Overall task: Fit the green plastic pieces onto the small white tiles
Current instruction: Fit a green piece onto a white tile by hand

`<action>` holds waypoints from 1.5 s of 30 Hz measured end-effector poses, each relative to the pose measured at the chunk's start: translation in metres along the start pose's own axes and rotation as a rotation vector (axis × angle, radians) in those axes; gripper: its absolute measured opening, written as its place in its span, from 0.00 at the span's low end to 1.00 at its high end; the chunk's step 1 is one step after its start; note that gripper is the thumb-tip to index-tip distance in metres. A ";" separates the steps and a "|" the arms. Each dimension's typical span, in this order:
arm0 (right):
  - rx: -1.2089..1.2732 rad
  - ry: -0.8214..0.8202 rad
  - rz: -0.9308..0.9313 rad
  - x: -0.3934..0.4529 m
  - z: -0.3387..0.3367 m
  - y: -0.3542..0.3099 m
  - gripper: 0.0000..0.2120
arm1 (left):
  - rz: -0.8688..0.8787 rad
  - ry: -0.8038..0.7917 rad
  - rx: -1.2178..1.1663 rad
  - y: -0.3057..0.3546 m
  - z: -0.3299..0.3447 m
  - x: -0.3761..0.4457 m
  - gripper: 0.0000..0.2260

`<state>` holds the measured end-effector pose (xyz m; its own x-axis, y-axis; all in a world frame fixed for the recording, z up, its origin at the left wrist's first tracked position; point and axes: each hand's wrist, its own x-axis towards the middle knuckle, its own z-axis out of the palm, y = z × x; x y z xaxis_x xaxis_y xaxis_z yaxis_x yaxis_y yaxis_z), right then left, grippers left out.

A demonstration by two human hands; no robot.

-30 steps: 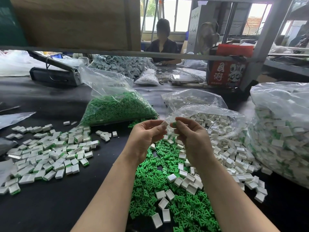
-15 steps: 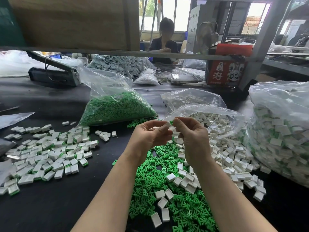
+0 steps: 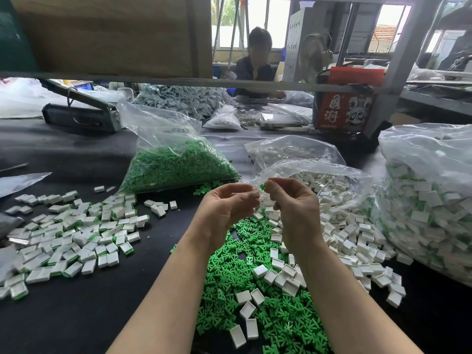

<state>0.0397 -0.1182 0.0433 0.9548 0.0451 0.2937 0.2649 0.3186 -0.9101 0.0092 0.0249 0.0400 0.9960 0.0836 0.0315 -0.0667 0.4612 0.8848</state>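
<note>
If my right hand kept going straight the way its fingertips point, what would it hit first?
Most likely the left hand: the right hand, pinching a green piece, points left at its fingertips, almost touching, though depth is unclear.

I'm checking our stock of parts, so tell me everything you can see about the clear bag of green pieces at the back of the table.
The bag of green pieces is a clear, thin, crinkled plastic bag lying on the dark table, behind the hands. Its lower part is packed with small bright green plastic pieces in a sloping mound; the empty upper part stands loosely and looks open. A small white label lies near the top of the mound. A few green pieces have spilled at its front right corner. Neither hand touches it.
</note>
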 end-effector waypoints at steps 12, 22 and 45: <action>-0.070 0.011 -0.006 -0.004 0.004 -0.003 0.02 | 0.018 0.041 -0.017 -0.005 0.004 0.002 0.12; -0.187 0.006 -0.133 -0.005 0.006 0.000 0.04 | 0.060 0.067 0.043 -0.006 0.009 0.000 0.10; -0.103 0.212 -0.118 -0.010 0.014 0.016 0.05 | 0.071 0.228 -0.046 -0.022 0.026 -0.001 0.04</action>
<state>0.0321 -0.1008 0.0299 0.9205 -0.1897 0.3417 0.3782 0.2115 -0.9012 0.0112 -0.0083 0.0327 0.9498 0.3123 -0.0172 -0.1444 0.4867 0.8615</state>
